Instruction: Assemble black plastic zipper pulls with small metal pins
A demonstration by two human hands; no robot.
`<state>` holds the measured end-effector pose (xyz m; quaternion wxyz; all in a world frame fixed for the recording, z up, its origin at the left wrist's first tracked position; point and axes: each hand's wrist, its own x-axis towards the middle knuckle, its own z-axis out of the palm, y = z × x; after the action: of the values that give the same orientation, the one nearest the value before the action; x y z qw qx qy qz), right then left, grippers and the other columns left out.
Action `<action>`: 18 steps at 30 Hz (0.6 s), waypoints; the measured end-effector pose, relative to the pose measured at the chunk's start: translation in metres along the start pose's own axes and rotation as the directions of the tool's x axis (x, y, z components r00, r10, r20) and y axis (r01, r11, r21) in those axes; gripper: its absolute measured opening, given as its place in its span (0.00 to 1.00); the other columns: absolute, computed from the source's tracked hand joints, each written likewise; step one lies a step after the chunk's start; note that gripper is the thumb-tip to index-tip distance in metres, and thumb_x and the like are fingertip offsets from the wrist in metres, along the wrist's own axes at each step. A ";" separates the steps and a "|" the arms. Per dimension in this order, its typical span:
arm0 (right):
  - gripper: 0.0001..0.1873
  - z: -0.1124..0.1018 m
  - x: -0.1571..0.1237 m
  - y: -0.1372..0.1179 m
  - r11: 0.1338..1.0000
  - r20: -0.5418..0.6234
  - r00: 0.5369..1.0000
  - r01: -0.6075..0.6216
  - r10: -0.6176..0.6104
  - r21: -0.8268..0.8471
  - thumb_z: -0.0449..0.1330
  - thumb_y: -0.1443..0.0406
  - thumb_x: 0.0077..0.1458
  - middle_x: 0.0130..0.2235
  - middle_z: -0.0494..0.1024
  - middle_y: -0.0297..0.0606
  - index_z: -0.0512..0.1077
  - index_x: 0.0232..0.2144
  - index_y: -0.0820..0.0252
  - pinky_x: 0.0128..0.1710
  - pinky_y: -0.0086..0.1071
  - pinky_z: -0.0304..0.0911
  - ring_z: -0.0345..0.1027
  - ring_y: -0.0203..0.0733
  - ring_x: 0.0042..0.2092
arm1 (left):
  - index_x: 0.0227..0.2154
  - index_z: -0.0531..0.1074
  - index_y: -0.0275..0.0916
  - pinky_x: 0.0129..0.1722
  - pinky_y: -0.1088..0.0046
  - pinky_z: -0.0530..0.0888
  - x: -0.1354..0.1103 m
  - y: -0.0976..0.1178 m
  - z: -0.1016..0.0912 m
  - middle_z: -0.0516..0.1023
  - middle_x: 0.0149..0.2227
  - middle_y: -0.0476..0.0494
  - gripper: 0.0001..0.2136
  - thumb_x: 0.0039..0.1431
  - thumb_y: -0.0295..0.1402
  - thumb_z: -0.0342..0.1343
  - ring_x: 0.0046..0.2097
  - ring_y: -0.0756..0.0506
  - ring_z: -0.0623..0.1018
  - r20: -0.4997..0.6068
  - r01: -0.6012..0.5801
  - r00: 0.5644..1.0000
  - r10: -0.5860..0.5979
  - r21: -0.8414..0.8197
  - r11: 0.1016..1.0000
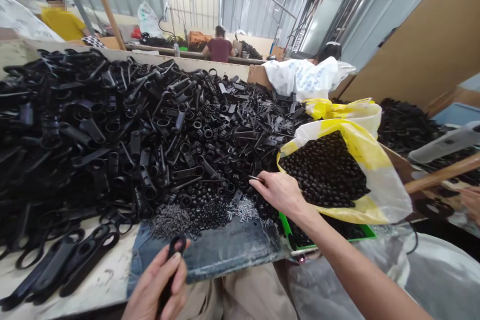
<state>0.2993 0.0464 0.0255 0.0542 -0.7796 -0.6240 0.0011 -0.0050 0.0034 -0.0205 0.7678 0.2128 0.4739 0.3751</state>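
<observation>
My left hand (159, 280) is closed round a black plastic handle with a ring-shaped end (177, 245), held upright near the front edge of a blue-grey mat (225, 247). The lower part of the handle is hidden by my fingers. Over the parts pile, beside the yellow-and-white bag (386, 195), my right hand (281, 192) pinches a thin metal pin (255, 178). Below and left of that hand lie silver pins (243, 209). Small dark screws or pins (172, 220) and tiny black pieces (212, 215) are heaped along the mat's back edge.
Black plastic handles and rings (112, 125) form a wide pile behind the mat. Several finished-looking handles (71, 265) lie at front left. Black beads (326, 170) fill the bag, above a green tray (369, 232). People (219, 47) sit at benches further back.
</observation>
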 end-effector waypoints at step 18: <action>0.13 -0.001 -0.036 0.008 0.967 -0.200 0.980 0.036 0.015 0.252 0.56 0.57 0.58 0.24 0.79 0.38 0.78 0.31 0.55 0.25 0.34 0.58 0.72 0.46 0.24 | 0.33 0.77 0.34 0.22 0.78 0.53 -0.006 -0.004 0.003 0.62 0.15 0.60 0.15 0.48 0.41 0.67 0.18 0.58 0.52 -0.046 -0.039 0.998 0.035 -0.084 0.996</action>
<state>0.2993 0.0100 0.0235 0.2163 -0.7589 -0.6143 0.0026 -0.0023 -0.0043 -0.0183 0.7581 0.1806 0.4706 0.4136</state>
